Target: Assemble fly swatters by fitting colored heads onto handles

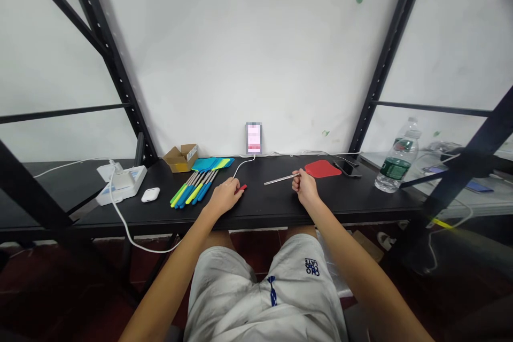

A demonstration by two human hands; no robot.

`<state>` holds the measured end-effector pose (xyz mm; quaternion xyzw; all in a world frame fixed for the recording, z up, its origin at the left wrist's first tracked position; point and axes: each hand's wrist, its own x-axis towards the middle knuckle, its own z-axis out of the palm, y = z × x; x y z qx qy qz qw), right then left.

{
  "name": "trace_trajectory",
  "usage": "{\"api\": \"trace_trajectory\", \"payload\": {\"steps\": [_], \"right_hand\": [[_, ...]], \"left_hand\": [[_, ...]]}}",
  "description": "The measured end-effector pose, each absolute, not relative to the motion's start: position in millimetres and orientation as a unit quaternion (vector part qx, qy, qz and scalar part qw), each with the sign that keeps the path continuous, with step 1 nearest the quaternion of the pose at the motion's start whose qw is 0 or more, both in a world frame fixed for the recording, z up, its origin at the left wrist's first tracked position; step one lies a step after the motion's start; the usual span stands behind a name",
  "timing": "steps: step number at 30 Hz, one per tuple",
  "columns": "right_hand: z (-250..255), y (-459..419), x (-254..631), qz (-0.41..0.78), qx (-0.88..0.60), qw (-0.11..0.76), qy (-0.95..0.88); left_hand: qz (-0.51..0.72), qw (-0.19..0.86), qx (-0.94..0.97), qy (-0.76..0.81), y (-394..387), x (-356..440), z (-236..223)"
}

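Observation:
My right hand (306, 188) is closed around a thin metal rod (280, 179), whose free end points left over the table. Just beyond that hand is a red fly swatter head (323, 169); my fingers hide where it meets the rod. My left hand (224, 196) rests low over the tabletop, closed on a red handle (242, 187) of which only one end shows. A gap separates the rod's tip from this handle. Left of my left hand, several fly swatters (196, 187) lie side by side, with blue, green and yellow grips and blue and yellow heads.
An open cardboard box (180, 159) and a white earphone case (150, 195) sit at left, near a white power strip (122, 184). A phone (254, 139) leans on the wall with its cable attached. Plastic bottles (395, 168) stand right, past a dark phone (348, 167).

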<state>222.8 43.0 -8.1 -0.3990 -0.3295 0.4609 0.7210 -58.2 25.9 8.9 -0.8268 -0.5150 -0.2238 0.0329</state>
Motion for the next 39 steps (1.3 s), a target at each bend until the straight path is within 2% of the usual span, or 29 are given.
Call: {"api": "trace_trajectory", "payload": {"steps": [4, 17, 24, 31, 39], "right_hand": [[-8.3, 42.7, 221.8, 0.478, -0.386, 0.727, -0.307], [-7.9, 41.9, 221.4, 0.490, -0.376, 0.728, -0.297], [-7.0, 42.3, 221.3, 0.492, -0.379, 0.726, -0.296], [-6.0, 40.9, 220.7, 0.493, -0.385, 0.718, -0.304], [-4.5, 38.8, 219.5, 0.490, -0.389, 0.716, -0.310]], "left_hand": [[-0.226, 0.097, -0.794, -0.555, 21.8, -58.5, 13.9], [-0.094, 0.092, -0.772, -0.623, 18.0, -71.9, 27.9], [-0.210, 0.071, -0.776, -0.591, 24.9, -61.3, 16.0], [-0.358, -0.022, -0.753, -0.552, 31.8, -54.9, 8.6], [-0.368, -0.088, -0.770, -0.514, 28.1, -51.3, 10.0]]}}
